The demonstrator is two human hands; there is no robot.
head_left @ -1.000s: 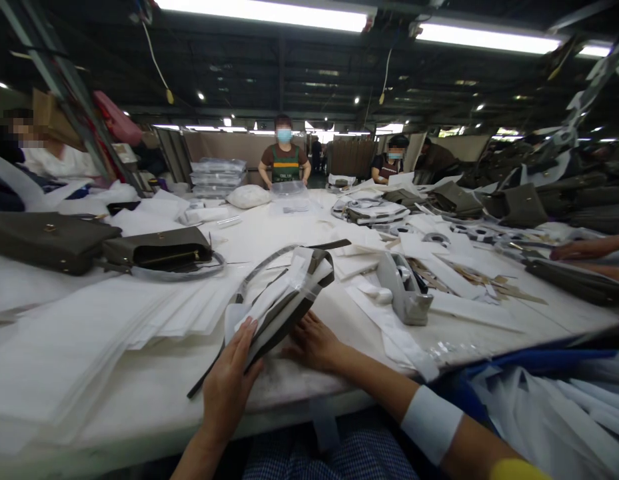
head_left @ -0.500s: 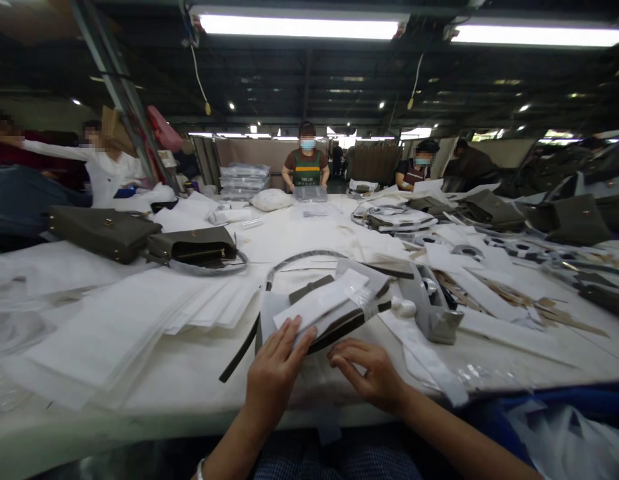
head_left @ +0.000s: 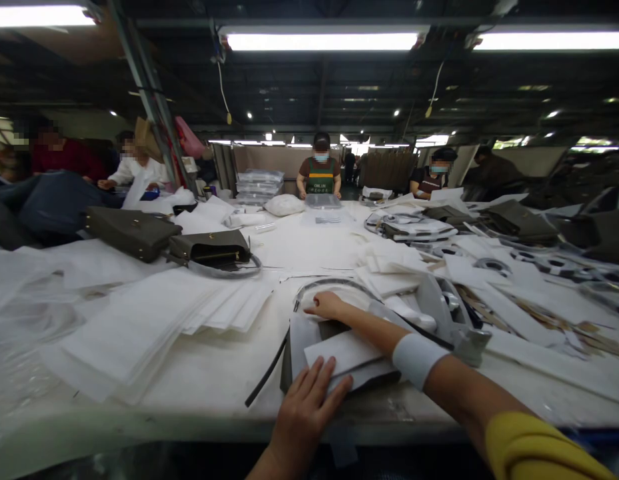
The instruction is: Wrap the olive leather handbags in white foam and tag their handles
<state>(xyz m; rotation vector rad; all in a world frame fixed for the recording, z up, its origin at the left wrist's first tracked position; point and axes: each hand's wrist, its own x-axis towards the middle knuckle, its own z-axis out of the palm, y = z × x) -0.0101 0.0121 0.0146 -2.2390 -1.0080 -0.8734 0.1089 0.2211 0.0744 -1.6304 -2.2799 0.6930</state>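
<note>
A dark olive bag wrapped in white paper (head_left: 339, 357) lies flat near the table's front edge. My left hand (head_left: 304, 413) rests on its near corner, fingers stretched flat on the white wrap. My right hand (head_left: 326, 305) reaches forward across the bag to its far side, fingers curled at the wrapped curved strap (head_left: 334, 287); what the fingers hold I cannot make out. A white wristband and a yellow sleeve show on my right arm. A dark strap (head_left: 266, 373) trails off the bag to the left.
A stack of white sheets (head_left: 154, 320) lies to the left. Two olive bags (head_left: 209, 248) sit behind it. A grey tape dispenser (head_left: 454, 320) stands right of my arm. More bags, tape rolls and paper clutter the right side. Other people work at the far end and left.
The bag has gone from tilted up to lying flat. My right hand moved from its near edge forward to the far strap. The camera shifted rightward.
</note>
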